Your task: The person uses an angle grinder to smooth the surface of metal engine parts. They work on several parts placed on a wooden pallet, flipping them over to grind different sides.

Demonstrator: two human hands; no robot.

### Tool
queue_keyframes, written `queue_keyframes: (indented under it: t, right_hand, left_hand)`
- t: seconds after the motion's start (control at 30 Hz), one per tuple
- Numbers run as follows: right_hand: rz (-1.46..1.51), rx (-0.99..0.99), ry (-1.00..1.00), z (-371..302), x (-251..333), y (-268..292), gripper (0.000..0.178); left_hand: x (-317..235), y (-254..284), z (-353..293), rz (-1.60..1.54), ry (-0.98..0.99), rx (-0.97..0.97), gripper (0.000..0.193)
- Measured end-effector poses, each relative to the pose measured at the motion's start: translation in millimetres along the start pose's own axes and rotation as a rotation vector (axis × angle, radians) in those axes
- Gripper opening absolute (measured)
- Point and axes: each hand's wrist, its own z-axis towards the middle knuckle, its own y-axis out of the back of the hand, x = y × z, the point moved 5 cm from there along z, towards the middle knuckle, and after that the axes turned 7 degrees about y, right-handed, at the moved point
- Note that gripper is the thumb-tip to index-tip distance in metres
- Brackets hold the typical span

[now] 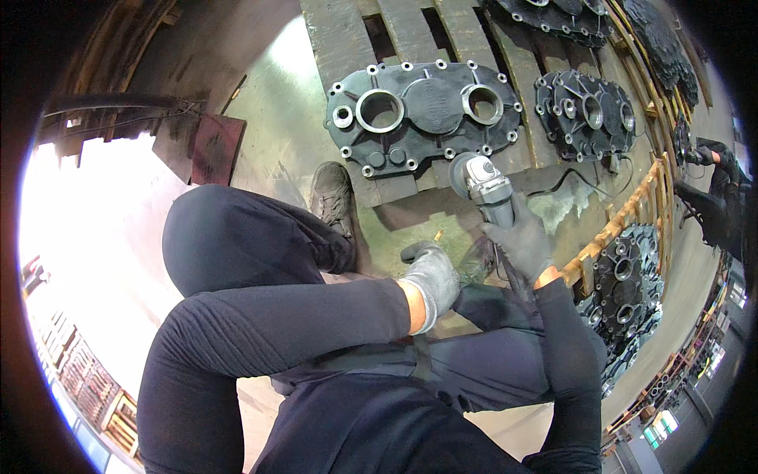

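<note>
My right hand (521,241), in a grey glove, is wrapped round the body of an angle grinder (491,192). The grinder's disc (459,175) is at the lower edge of a dark cast gearbox cover (433,107); whether they touch I cannot tell. That cover lies flat on wooden slats and has two large bored holes and several bright bolt bosses around its rim. Over my lap, my left hand (433,278), gloved too, is closed. A thin tan stick (438,235) juts from its top; its kind is too small to make out.
A second cover (584,114) lies to the right on the same pallet (339,39). More castings are stacked at right (620,276) beside wooden rails. A black cord (584,178) crosses the floor. Another person (714,189) works at the far right.
</note>
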Motion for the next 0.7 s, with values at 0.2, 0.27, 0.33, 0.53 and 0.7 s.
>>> queue_keyframes:
  t: [0.2,0.27,0.33,0.53,0.7]
  right_hand:
    - [-0.023,0.022,0.046,10.4,5.9,-12.9,0.07]
    - [-0.074,0.055,0.007,14.3,6.4,-13.3,0.074]
    - [-0.113,0.071,-0.006,18.6,10.8,-13.2,0.077]
    - [-0.155,0.056,0.049,24.3,12.6,-13.0,0.078]
    - [-0.175,0.064,0.01,18.8,9.7,-13.6,0.078]
  left_hand:
    - [-4.4,-1.3,4.0,-0.023,0.033,-0.072,0.033]
    - [-4.3,-1.3,3.0,-0.01,0.011,-0.064,0.033]
    - [-3.1,-0.5,2.0,-0.007,-0.003,-0.044,0.033]
    - [-2.4,-0.2,3.3,-0.002,-0.011,-0.052,0.032]
    - [-5.3,2.2,6.3,0.031,-0.007,-0.039,0.031]
